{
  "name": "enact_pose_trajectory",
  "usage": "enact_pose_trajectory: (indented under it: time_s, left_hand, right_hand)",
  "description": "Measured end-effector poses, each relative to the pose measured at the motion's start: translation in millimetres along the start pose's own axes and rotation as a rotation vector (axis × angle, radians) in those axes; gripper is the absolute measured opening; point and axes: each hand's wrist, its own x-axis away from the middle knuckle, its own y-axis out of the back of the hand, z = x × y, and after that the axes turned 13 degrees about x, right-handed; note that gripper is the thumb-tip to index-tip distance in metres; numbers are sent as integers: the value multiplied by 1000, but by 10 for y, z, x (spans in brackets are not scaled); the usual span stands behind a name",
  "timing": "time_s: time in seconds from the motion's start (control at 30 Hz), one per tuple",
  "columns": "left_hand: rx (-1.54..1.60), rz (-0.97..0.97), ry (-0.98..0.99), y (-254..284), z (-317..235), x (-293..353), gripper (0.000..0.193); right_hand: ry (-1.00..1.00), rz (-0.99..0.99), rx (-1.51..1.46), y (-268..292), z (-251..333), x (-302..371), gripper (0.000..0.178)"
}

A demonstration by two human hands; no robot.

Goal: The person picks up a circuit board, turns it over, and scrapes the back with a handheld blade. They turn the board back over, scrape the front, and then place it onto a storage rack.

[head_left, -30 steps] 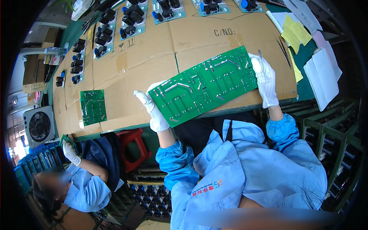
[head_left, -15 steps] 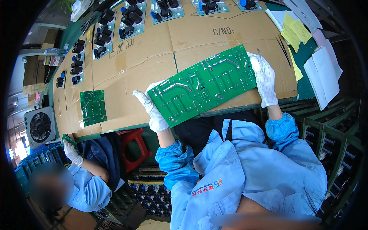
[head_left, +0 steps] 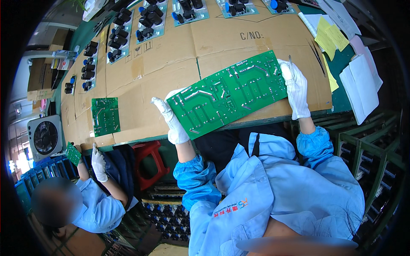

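Note:
A long green circuit board (head_left: 228, 94) is held up at a tilt over the table's near edge, its solder side facing me. My left hand (head_left: 171, 121), in a white glove, grips its left end with the thumb sticking up and the fingers hidden behind it. The right end is gripped by my gloved right hand (head_left: 294, 87). A thin pointed metal tool (head_left: 290, 58) pokes up from that hand; its kind is not clear. Blue sleeve covers are on both forearms.
Brown cardboard (head_left: 158, 81) covers the table. A smaller green circuit board (head_left: 106, 116) lies at left; boards with black and blue components (head_left: 149, 19) line the far side. Yellow notes (head_left: 331, 38) and white papers (head_left: 361, 81) are at right. A co-worker (head_left: 100, 205) sits at left, near a fan (head_left: 45, 137).
My hands and the long circuit board stay nearly still. The co-worker's hands have moved apart: one holds a small green board, the other gloved hand is raised at the table edge.

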Motion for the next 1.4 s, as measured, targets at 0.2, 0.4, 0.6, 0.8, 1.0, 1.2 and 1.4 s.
enact_pose_trajectory:
  time_s: [0.2, 0.4, 0.6, 0.8, 1.0, 1.2, 1.4]
  left_hand:
    - [-66, 43, -20, -19, -7, 13, 82]
    - [-60, 61, 5, 9, -23, 0, 83]
    - [-88, 42, -14, -20, -29, 16, 83]
    - [-54, 66, -5, 3, -16, 15, 82]
    - [-53, 88, -9, -15, -35, 28, 81]
    - [-78, 63, -29, -19, -39, 28, 81]
    - [-12, 55, -1, -52, -39, 35, 81]
  right_hand:
    - [13, 7, 16, 13, -53, -3, 32]
    - [54, 0, 88, 17, -110, -10, 35]
    - [29, -31, 92, 14, -136, -10, 31]
    - [114, -61, 152, 35, -141, 21, 29]
    - [85, -60, 137, 37, -142, 19, 29]
    - [210, -132, 191, 39, -250, 42, 27]
    - [161, -156, 204, 53, -488, 47, 32]
